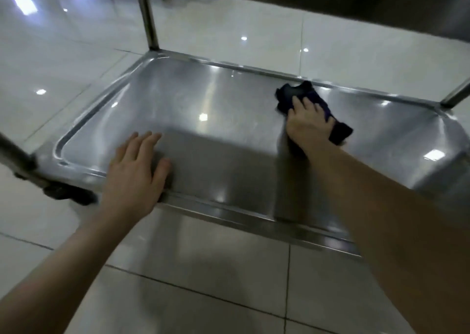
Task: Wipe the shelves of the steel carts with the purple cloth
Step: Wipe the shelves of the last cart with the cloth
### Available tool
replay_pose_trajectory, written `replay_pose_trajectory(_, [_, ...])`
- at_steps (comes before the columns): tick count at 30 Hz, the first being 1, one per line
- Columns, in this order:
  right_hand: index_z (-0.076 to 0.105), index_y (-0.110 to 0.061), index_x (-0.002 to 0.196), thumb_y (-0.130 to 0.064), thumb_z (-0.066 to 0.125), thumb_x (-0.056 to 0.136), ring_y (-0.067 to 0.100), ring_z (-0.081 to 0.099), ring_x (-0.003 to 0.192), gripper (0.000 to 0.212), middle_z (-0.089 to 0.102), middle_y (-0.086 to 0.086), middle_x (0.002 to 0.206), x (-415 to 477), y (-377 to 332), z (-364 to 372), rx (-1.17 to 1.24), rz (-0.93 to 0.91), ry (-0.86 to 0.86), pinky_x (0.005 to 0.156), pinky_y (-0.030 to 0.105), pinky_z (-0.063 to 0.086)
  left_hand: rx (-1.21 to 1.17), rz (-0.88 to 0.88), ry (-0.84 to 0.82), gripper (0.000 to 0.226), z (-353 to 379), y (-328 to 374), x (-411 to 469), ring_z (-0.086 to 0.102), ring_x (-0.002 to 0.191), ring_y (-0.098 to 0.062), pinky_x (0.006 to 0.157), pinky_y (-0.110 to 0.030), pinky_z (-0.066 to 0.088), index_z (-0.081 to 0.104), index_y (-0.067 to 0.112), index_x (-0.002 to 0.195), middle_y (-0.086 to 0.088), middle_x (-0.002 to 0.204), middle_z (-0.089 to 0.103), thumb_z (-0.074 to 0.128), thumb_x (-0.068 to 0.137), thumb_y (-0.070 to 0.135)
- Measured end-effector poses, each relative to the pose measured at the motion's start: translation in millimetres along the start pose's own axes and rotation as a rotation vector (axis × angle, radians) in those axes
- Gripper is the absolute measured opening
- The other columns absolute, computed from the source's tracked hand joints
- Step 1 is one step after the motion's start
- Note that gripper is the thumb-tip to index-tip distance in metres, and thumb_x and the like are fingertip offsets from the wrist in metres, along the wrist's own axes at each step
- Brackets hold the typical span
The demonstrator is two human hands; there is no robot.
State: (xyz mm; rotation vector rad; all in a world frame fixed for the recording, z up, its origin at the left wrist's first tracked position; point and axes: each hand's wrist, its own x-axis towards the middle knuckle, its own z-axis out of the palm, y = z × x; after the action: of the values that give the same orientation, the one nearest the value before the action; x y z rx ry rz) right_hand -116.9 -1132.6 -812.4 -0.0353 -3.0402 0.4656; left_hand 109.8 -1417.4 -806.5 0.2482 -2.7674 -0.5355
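The purple cloth lies bunched near the shelf's far edge, toward its right corner. The right grip presses it, fingers spread flat. The left grip rests flat-fingered on the near edge, holding nothing. The cloth looks soft, light and floppy, best pressed mid-bunch.

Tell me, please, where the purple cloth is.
In the head view, the purple cloth lies under the right hand on the steel shelf, by its far rim.
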Motion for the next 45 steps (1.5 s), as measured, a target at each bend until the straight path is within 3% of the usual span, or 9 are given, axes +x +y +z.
replay_pose_trajectory(8, [0.021, -0.039, 0.15, -0.04, 0.022, 0.102, 0.02, 0.012, 0.147, 0.048, 0.016, -0.01, 0.16, -62.0, -209.0, 59.6, -0.029, -0.634, -0.248, 0.114, 0.053, 0.008, -0.027, -0.051, 0.071, 0.05, -3.9, -36.8, -8.1, 0.01, 0.146, -0.02, 0.114, -0.03, 0.005, 0.029, 0.022, 0.148, -0.005, 0.156, 0.026, 0.039, 0.1, 0.035])
replay_pose_trajectory(16, [0.034, -0.04, 0.146, -0.042, 0.034, 0.102, 0.012, 0.024, 0.143, 0.044, 0.031, -0.014, 0.155, -143.0, -138.3, 35.9, 0.046, -0.857, -0.138, 0.114, 0.043, 0.018, 0.024, 0.055, 0.02, 0.055, -3.5, -9.4, -0.6, 0.017, 0.144, -0.027, 0.118, -0.035, 0.011, 0.032, 0.014, 0.147, -0.008, 0.155, 0.029, 0.047, 0.095, 0.017])
replay_pose_trajectory(18, [0.036, -0.037, 0.146, -0.04, 0.038, 0.101, 0.011, 0.026, 0.143, 0.045, 0.034, -0.013, 0.154, -166.5, -104.1, 23.5, 0.066, -0.908, -0.142, 0.114, 0.042, 0.02, 0.051, 0.131, -0.066, 0.061, -4.3, 7.1, -0.1, 0.021, 0.144, -0.025, 0.12, -0.038, 0.012, 0.033, 0.015, 0.147, -0.006, 0.154, 0.032, 0.044, 0.089, 0.027])
replay_pose_trajectory(24, [0.019, -0.042, 0.15, -0.046, 0.034, 0.101, 0.004, 0.007, 0.147, 0.051, 0.016, -0.018, 0.159, -187.9, -15.4, -20.4, -0.036, -0.855, -0.284, 0.12, 0.038, 0.006, 0.061, 0.338, -0.28, 0.077, 2.5, 62.9, -15.9, 0.035, 0.137, -0.022, 0.117, -0.043, 0.021, 0.045, 0.018, 0.142, -0.001, 0.151, 0.037, 0.028, 0.078, 0.059])
replay_pose_trajectory(29, [0.036, -0.026, 0.148, -0.042, 0.058, 0.092, 0.008, 0.023, 0.14, 0.062, 0.019, -0.006, 0.159, -217.2, 50.3, -45.2, 0.159, -0.751, -0.178, 0.119, 0.036, 0.019, 0.076, 0.505, -0.326, 0.074, 14.8, 98.3, -38.7, 0.048, 0.121, -0.028, 0.103, -0.043, 0.041, 0.054, 0.017, 0.133, -0.006, 0.142, 0.045, 0.04, 0.082, 0.069])
replay_pose_trajectory(35, [0.029, -0.029, 0.15, -0.033, 0.057, 0.095, 0.012, 0.008, 0.148, 0.062, 0.019, -0.006, 0.159, -242.2, 78.0, -57.6, -0.002, -0.683, -0.227, 0.119, 0.033, -0.003, 0.171, 0.581, -0.319, 0.05, 13.5, 134.4, -62.4, 0.06, 0.087, -0.037, 0.068, -0.046, 0.056, 0.069, 0.015, 0.114, -0.018, 0.115, 0.061, 0.079, 0.072, 0.041])
replay_pose_trajectory(38, [0.037, -0.024, 0.148, -0.018, 0.053, 0.097, 0.019, 0.026, 0.144, 0.054, 0.034, 0.0, 0.154, -249.7, 73.9, -70.5, -0.005, -0.656, -0.236, 0.119, 0.04, 0.018, 0.228, 0.573, -0.336, 0.051, 5.3, 147.8, -67.2, 0.063, 0.077, -0.032, 0.054, -0.039, 0.055, 0.072, 0.016, 0.104, -0.011, 0.1, 0.066, 0.091, 0.057, 0.027])
replay_pose_trajectory(40, [0.047, -0.019, 0.142, -0.012, 0.053, 0.094, 0.023, 0.042, 0.135, 0.049, 0.047, 0.004, 0.145, -252.9, 74.0, -79.9, -0.031, -0.664, -0.196, 0.104, 0.044, 0.039, 0.22, 0.603, -0.362, 0.053, -1.3, 152.0, -65.6, 0.065, 0.074, -0.029, 0.047, -0.034, 0.053, 0.073, 0.017, 0.1, -0.007, 0.095, 0.067, 0.094, 0.05, 0.019])
replay_pose_trajectory(45, [0.048, -0.013, 0.141, -0.008, 0.046, 0.097, 0.029, 0.043, 0.131, 0.044, 0.046, 0.011, 0.144, -246.5, 68.8, -122.5, -0.004, -0.585, -0.354, 0.103, 0.045, 0.041, 0.269, 0.638, -0.449, 0.055, -38.2, 178.3, -49.4, 0.066, 0.059, -0.019, 0.031, -0.024, 0.044, 0.074, 0.021, 0.09, -0.004, 0.088, 0.069, 0.096, 0.04, 0.022])
